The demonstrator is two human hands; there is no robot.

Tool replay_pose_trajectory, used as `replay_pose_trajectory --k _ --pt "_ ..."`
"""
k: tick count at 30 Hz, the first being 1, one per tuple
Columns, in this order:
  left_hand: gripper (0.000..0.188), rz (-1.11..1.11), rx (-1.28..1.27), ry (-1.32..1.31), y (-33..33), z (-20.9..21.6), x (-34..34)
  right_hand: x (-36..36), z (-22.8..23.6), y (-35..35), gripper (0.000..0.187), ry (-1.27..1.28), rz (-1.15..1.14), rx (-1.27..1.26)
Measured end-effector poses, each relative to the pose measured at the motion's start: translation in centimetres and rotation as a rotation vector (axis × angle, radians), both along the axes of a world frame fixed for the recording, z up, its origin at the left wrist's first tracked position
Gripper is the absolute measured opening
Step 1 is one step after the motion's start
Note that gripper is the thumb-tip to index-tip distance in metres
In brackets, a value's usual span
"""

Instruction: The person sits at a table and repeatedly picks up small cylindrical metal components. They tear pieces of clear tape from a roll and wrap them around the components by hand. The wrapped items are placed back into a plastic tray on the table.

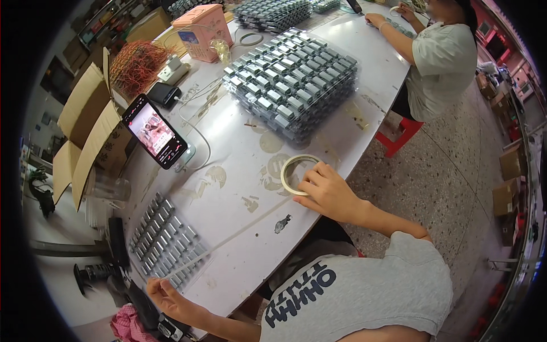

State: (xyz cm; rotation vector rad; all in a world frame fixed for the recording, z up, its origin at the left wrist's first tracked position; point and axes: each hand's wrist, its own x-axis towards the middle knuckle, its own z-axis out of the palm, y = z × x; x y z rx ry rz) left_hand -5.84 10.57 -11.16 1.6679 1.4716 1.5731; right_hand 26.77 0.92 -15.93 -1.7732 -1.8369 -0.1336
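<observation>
The right hand (pixel 329 195), at about four o'clock from the middle of the view, had its grip closed on the near edge of a tape roll (pixel 284 178). The roll was close to the middle, tilted over the table (pixel 242 253). A pale tape strip (pixel 245 226) ran from it toward eight o'clock, looking straight and taut. The left hand (pixel 172 302), at seven o'clock, pinched the far end of the strip between its fingertips.

Near that end, the strip crossed above a clear tray of metal parts (pixel 161 235) at eight o'clock; whether it touched them could not be told. A tall stack of similar trays (pixel 293 80) stood at twelve o'clock. A lit phone (pixel 155 132) was propped between nine and ten, just beside an open cardboard box (pixel 94 151). At two o'clock, a co-worker (pixel 444 65) sat by the table.
</observation>
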Motion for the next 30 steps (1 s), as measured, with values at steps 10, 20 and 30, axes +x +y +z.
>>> replay_pose_trajectory --k 10,20,30 --pt "0.009 -0.287 0.154 0.306 -1.9 1.5 2.2 -4.9 6.7 2.2 0.036 0.443 0.290 0.065" --pt "0.019 -0.362 0.096 0.163 -4.1 2.1 3.0 -13.1 7.0 5.6 0.028 0.908 0.826 -0.053" --pt "0.027 -0.373 0.059 0.199 -4.0 2.0 1.9 -13.8 7.0 5.7 0.013 1.007 0.668 -0.116"
